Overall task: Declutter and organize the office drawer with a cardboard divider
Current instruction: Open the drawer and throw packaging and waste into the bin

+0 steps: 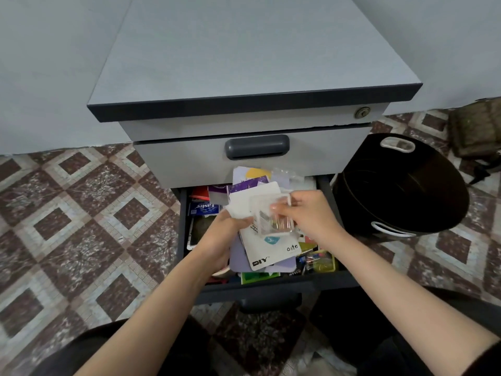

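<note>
Risk of a spill, right above the open drawer (pixel 183 226).
Our left hand (pixel 217 237) grips a loose stack of packets (pixel 268 251) by its left edge, over the drawer's middle; our right hand (pixel 306 213) pinches a clear plastic pack (pixel 271 213) on top. Tugging that pack sideways could fan the cards out — they'd drop toward the drawer's front edge. No cardboard divider shows.

left hand (pixel 219 237) | stretched in from 7 o'clock, arm bare, fingers curled under pile of cards (pixel 254 200) | right hand (pixel 309 213) | in from 5 o'clock, wrist bent, fingertips pinching clear pack (pixel 263 213) | hands near each other
</note>
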{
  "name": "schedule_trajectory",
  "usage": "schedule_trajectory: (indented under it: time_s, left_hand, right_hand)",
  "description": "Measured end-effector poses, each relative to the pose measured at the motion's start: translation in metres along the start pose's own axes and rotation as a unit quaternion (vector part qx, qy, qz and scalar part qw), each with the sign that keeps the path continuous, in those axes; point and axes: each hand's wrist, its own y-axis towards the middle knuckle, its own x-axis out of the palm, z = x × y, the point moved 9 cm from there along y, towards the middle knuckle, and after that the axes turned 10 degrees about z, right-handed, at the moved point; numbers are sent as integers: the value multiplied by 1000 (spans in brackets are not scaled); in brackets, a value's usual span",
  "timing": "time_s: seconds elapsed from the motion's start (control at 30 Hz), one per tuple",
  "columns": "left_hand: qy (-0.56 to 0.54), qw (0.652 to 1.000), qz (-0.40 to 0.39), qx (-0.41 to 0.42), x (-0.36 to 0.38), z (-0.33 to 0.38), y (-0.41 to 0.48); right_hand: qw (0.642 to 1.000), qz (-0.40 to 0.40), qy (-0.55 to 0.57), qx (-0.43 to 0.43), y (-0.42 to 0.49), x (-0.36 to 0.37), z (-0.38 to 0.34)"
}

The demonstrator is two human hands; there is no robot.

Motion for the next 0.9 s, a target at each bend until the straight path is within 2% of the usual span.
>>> schedule_trajectory:
  time_s: [0.13, 0.27, 0.4, 0.53, 0.6, 0.73, 0.83, 0.9]
  left_hand:
    - [-3, 1000, 8, -6, -2, 0, 2]
    - [-18, 1000, -22, -13, 6, 0, 1]
    - [66, 995, -52, 53, 11, 3, -2]
    - [34, 997, -39, 62, 7, 7, -1]
    - [6, 997, -45, 63, 8, 9, -3]
    - [-6, 999, -27, 47, 15, 3, -14]
    - [-13, 998, -16, 61, 23, 5, -23]
    - [-26, 998, -2, 57, 25, 8, -27]
  right_hand:
    - [998, -30, -44, -31, -9, 13, 1]
    - [998, 4, -49, -45, -10, 11, 4]
    - [995, 23, -78, -57, -10, 10, 5]
    - [986, 103, -126, -36, -8, -8, 2]
    - [992, 95, -81, 1, -6, -11, 5]
    - [987, 8, 63, 147, -15, 1, 27]
    - [979, -8, 112, 173, -20, -9, 30]
    - [971, -48, 149, 181, -26, -13, 25]
